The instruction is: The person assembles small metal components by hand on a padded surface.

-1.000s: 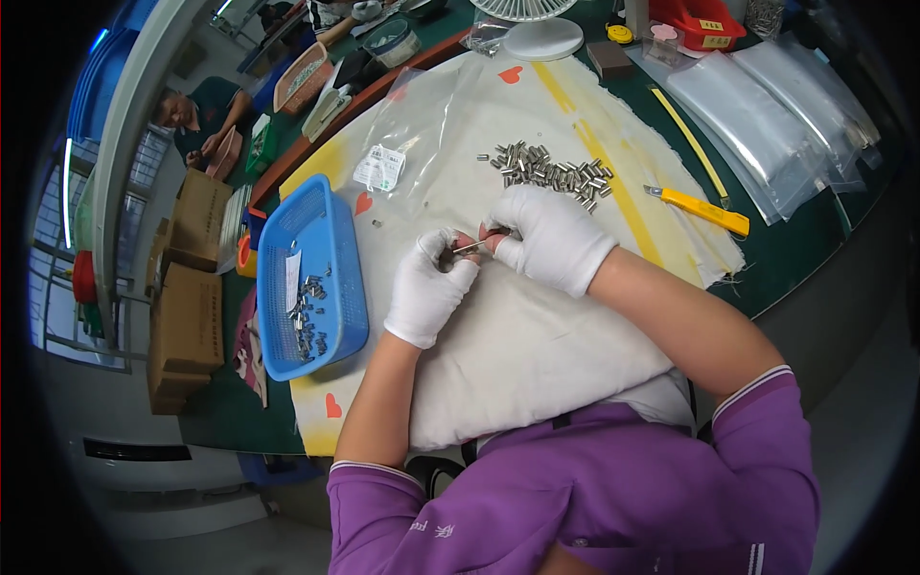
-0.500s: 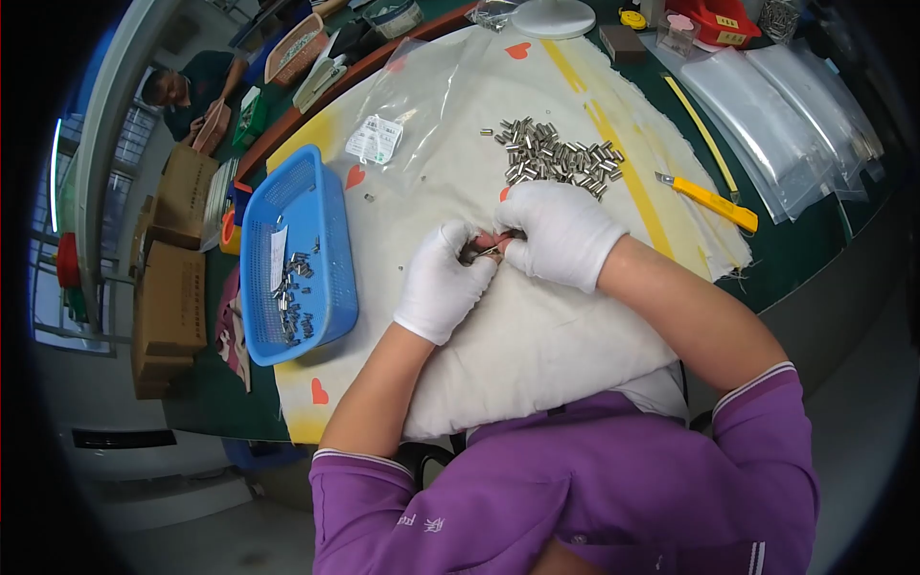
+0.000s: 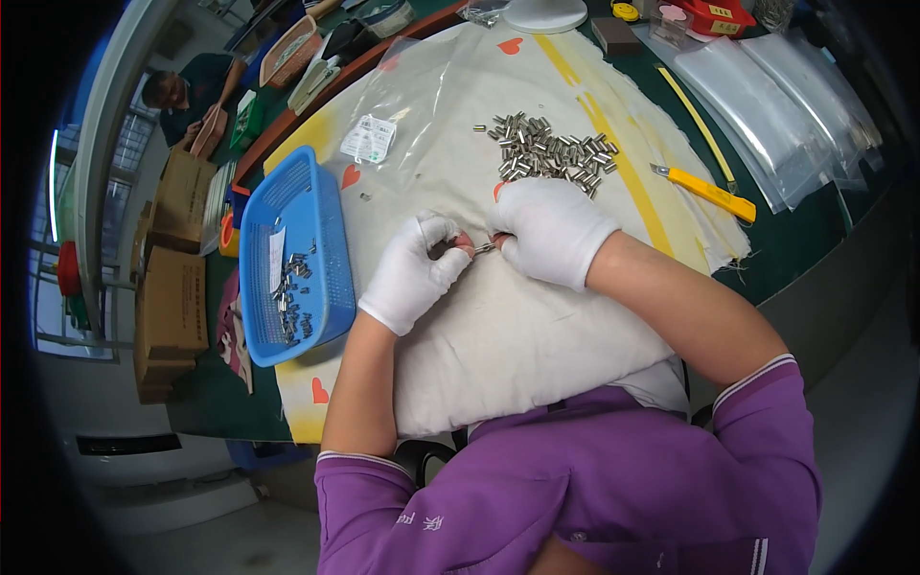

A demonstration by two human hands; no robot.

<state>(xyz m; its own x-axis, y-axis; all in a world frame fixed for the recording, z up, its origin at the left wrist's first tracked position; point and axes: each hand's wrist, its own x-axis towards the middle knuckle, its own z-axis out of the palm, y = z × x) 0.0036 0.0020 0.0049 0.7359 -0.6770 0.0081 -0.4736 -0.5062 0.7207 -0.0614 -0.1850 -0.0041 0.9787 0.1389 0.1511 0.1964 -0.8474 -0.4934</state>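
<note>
My left hand (image 3: 414,271), in a white glove with bare fingertips, pinches one end of a small shiny metal piece (image 3: 484,247). At its other end, the fingers of my right hand (image 3: 556,232), gloved the same way, are closed on it. Fingers cover much of the piece, so whether it is one part or two I cannot tell. Beyond my right hand lies a loose pile of short silver metal cylinders (image 3: 556,153). To the left of my left hand stands a blue plastic basket (image 3: 335,244) with more small metal cylinders (image 3: 292,307) and a paper slip inside.
A white cloth (image 3: 517,355) covers the work surface. On it lie a clear bag (image 3: 407,105) with a label and a yellow utility knife (image 3: 709,195). Clear plastic sleeves (image 3: 757,115) are stacked at right. Cardboard boxes (image 3: 172,297) and another person (image 3: 196,91) are at left.
My left hand has drawn a little left, opening a small gap between the hands where the metal piece now shows. My right hand has shifted slightly left.
</note>
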